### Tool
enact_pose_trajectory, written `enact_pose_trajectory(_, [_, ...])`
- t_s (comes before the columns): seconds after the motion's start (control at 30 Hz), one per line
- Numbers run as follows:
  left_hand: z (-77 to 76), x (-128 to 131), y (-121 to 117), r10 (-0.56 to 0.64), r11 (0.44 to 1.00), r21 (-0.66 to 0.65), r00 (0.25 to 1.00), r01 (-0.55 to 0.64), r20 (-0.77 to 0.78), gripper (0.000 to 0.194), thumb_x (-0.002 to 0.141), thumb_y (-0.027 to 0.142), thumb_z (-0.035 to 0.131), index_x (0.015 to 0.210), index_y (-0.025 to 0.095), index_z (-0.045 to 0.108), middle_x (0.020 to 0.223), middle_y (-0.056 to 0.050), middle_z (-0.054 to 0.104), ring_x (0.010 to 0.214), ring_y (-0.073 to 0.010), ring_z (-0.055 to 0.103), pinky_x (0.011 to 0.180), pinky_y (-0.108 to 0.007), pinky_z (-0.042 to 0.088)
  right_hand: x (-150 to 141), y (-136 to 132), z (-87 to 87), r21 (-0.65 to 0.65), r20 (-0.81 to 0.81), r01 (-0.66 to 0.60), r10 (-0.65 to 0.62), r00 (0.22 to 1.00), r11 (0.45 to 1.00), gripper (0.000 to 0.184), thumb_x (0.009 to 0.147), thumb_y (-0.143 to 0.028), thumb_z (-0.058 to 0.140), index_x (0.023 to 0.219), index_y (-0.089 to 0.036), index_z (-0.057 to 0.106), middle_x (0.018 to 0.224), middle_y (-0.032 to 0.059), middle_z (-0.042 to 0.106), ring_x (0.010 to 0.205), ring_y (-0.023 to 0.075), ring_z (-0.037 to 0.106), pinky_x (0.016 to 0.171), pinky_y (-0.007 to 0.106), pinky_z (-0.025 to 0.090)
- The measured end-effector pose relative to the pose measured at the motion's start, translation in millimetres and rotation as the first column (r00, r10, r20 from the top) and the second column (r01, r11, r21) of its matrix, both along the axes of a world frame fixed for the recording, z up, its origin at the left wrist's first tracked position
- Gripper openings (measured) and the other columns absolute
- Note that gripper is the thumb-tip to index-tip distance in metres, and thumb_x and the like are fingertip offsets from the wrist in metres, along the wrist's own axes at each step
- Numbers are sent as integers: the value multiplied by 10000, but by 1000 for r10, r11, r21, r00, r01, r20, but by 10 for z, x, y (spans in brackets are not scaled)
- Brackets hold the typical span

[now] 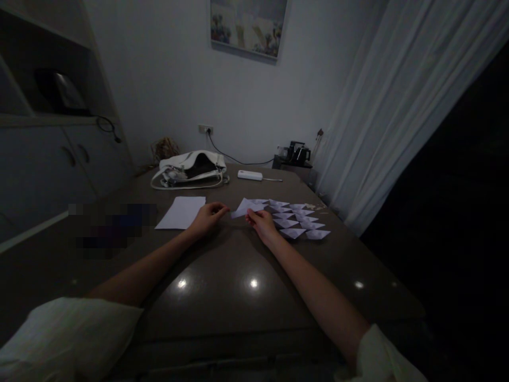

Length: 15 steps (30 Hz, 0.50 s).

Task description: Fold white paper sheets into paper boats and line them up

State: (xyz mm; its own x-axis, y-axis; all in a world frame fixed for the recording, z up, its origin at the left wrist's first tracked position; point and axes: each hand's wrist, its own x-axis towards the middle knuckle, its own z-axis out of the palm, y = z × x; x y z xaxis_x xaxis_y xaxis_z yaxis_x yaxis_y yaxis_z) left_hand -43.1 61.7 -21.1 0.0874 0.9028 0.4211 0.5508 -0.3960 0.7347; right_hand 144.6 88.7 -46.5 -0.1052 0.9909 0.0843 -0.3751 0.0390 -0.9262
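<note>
A partly folded sheet of white paper (242,208) is held just above the dark table between my hands. My right hand (262,224) pinches its right side between thumb and fingers. My left hand (207,217) is closed in a pinch at the paper's left corner; the exact contact is hard to see in the dim light. Several folded paper boats (293,233) stand in rows right beside my right hand, some partly hidden behind it. To the left of my left hand lies a stack of flat white paper (181,212).
At the table's (222,313) far side lie a white handbag (194,164) and a white power strip-like bar (249,175) with a short cord. Small scraps (314,207) lie beyond the boats. A sheer curtain (358,116) hangs along the right edge. A blurred patch covers the left.
</note>
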Motion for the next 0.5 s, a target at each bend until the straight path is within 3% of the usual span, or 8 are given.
enact_pose_trajectory(0.17, [-1, 6, -15, -43, 998, -34, 999, 43, 9, 500, 749, 574, 532, 855, 119, 708, 807, -75, 715, 733, -213, 614, 653, -274, 426, -4, -10, 7, 5, 2, -3, 3, 1000, 1000, 253, 563, -314, 777, 597, -127, 610, 588, 8, 622, 546, 97, 542, 584, 237, 412])
enact_pose_trajectory(0.5, [27, 24, -28, -92, 995, -44, 995, 93, 25, 423, 727, 533, 544, 714, 132, 680, 680, -54, 686, 654, -192, 600, 616, -268, 423, -4, -43, 48, 10, -4, -21, 21, 1000, 1000, 267, 536, -329, 782, 600, -135, 611, 592, -1, 620, 550, 93, 539, 579, 233, 413])
